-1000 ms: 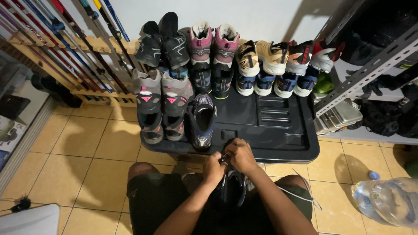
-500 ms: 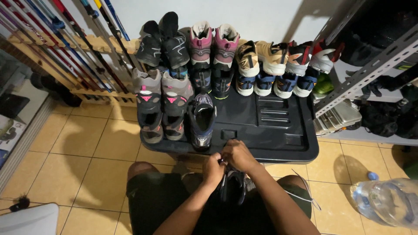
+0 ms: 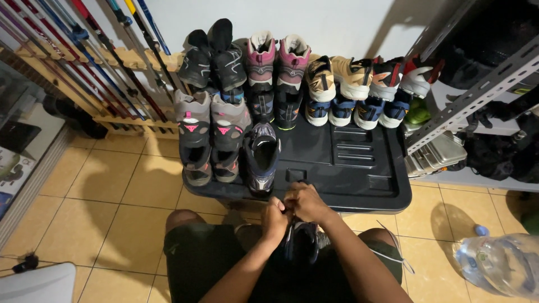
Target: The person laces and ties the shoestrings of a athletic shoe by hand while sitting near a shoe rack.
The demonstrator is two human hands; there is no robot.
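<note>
Your left hand [image 3: 275, 217] and right hand [image 3: 306, 202] meet over the dark shoe [image 3: 303, 242] on your lap, just in front of the black tray [image 3: 359, 168]. The fingers of both hands are curled tight and pinch at the laces near the shoe's top; exact grip is hidden. A white lace end [image 3: 393, 247] trails loose over your right thigh, so lacing looks part done, not finished. Its likely mate, the dark blue shoe [image 3: 261, 157], already sits on the tray beside the grey-pink boots [image 3: 210, 140]. Versus half a second ago: hands sit slightly higher and closer together, shoe in the same spot, tray rows unchanged.
</note>
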